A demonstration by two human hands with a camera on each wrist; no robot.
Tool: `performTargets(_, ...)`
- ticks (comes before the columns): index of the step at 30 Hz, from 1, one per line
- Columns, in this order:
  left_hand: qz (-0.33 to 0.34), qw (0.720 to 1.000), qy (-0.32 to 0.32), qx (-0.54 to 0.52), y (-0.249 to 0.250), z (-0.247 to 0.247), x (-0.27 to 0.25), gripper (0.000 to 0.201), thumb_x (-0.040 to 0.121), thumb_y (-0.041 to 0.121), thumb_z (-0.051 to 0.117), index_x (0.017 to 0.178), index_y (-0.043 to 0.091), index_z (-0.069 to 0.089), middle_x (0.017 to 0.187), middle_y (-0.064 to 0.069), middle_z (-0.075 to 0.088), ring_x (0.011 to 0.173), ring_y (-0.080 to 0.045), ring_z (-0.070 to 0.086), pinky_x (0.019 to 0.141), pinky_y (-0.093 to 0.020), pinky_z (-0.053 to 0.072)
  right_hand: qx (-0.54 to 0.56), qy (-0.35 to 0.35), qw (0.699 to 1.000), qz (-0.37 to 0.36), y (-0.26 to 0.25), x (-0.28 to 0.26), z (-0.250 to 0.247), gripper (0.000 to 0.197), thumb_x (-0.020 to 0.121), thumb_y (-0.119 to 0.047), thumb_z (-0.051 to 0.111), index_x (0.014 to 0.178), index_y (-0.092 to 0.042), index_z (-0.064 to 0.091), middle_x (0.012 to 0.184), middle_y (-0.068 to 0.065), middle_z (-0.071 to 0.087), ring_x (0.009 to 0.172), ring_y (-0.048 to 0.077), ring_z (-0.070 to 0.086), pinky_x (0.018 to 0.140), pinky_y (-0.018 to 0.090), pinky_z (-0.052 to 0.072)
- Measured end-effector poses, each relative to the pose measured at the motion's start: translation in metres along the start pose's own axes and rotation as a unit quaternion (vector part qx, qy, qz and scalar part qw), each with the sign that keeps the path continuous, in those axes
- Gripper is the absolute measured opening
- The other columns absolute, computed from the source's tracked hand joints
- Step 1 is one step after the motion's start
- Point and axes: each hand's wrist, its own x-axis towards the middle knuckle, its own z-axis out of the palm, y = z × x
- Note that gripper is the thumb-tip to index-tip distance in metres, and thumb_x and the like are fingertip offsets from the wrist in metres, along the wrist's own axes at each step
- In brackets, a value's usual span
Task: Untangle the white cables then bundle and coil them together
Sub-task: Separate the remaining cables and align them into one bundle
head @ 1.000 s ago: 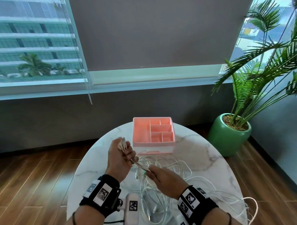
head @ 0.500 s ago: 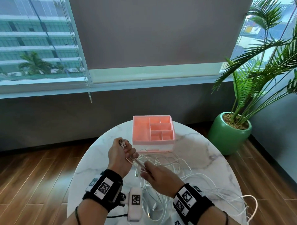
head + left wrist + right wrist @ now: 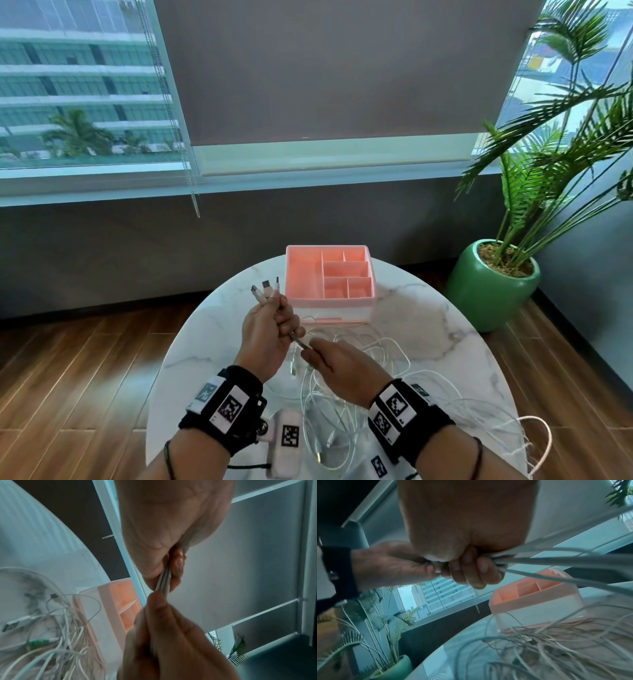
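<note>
The white cables [image 3: 356, 377] lie in a loose tangle across the lower centre of the marble tabletop [image 3: 445, 325], some strands running off its right edge. Several are gathered into one bunch, whose plug ends [image 3: 265, 289] stick up above the left hand [image 3: 267, 332], its fingers wrapped round them. Just below, the right hand [image 3: 339, 366] pinches the same bunch; its fingertips are hidden in the head view. Behind stands a pink organiser [image 3: 329, 277], upper centre; how the strands cross is hard to follow.
</note>
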Motion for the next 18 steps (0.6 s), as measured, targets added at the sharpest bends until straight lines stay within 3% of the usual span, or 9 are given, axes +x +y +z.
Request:
performTargets(4, 0.021, 0.999, 0.038, -0.012, 0.015, -0.007, 0.004, 0.038, 0.108, 0.025, 0.040, 0.071, 0.017, 0.045, 0.053, 0.006, 0.027, 0.042, -0.010, 0.023, 0.042, -0.024, 0.029, -0.059, -0.015, 0.998, -0.005, 0.041, -0.023, -0.003, 0.052, 0.096, -0.068, 0.018, 0.081, -0.025, 0.044, 0.070, -0.001, 0.053, 0.060, 0.018, 0.050, 0.063, 0.035, 0.045)
performTargets(6, 0.022, 0.999, 0.047, -0.006, 0.019, -0.011, 0.004, 0.038, 0.108, 0.024, 0.038, 0.071, 0.017, 0.044, 0.054, 0.006, 0.025, 0.042, -0.009, 0.021, 0.039, -0.022, 0.026, -0.079, -0.031, 0.996, 0.014, 0.066, -0.037, -0.004, 0.058, 0.088, -0.076, 0.012, 0.079, -0.028, 0.041, 0.068, -0.007, 0.048, 0.059, 0.014, 0.046, 0.061, 0.031, 0.039)
performTargets(10, 0.026, 0.999, 0.037, 0.018, 0.016, -0.016, 0.002, 0.037, 0.108, 0.023, 0.037, 0.073, 0.017, 0.044, 0.055, 0.005, 0.026, 0.040, -0.007, 0.020, 0.036, -0.019, 0.022, -0.116, -0.031, 0.992, 0.039, 0.104, -0.056, -0.011, 0.065, 0.083, -0.084, 0.013, 0.084, -0.028, 0.047, 0.068, -0.009, 0.050, 0.066, 0.015, 0.050, 0.064, 0.034, 0.038)
performTargets(14, 0.034, 0.998, 0.044, 0.028, 0.018, -0.020, 0.004, 0.037, 0.108, 0.023, 0.036, 0.072, 0.017, 0.043, 0.054, 0.006, 0.026, 0.040, -0.005, 0.019, 0.036, -0.017, 0.019, -0.167, -0.022, 0.979, 0.113, 0.142, -0.069, -0.020, 0.088, 0.074, -0.092, 0.005, 0.081, -0.021, 0.057, 0.072, 0.001, 0.063, 0.068, 0.023, 0.059, 0.062, 0.036, 0.041)
performTargets(16, 0.055, 0.996, 0.060, 0.023, 0.026, -0.026, 0.007, 0.037, 0.108, 0.024, 0.036, 0.072, 0.019, 0.041, 0.054, 0.006, 0.025, 0.039, -0.005, 0.018, 0.037, -0.016, 0.018, -0.176, -0.027, 0.966, 0.186, 0.162, -0.085, -0.029, 0.074, 0.078, -0.089, 0.013, 0.072, -0.026, 0.051, 0.070, -0.003, 0.059, 0.070, 0.020, 0.059, 0.062, 0.036, 0.042)
performTargets(18, 0.068, 0.995, 0.074, 0.018, 0.033, -0.033, 0.008, 0.038, 0.108, 0.026, 0.037, 0.071, 0.020, 0.040, 0.055, 0.006, 0.024, 0.040, -0.006, 0.018, 0.038, -0.016, 0.017, -0.192, -0.022, 0.948, 0.255, 0.182, -0.104, -0.039, 0.053, 0.091, -0.072, 0.031, 0.072, -0.027, 0.052, 0.075, -0.003, 0.063, 0.078, 0.021, 0.062, 0.064, 0.035, 0.043)
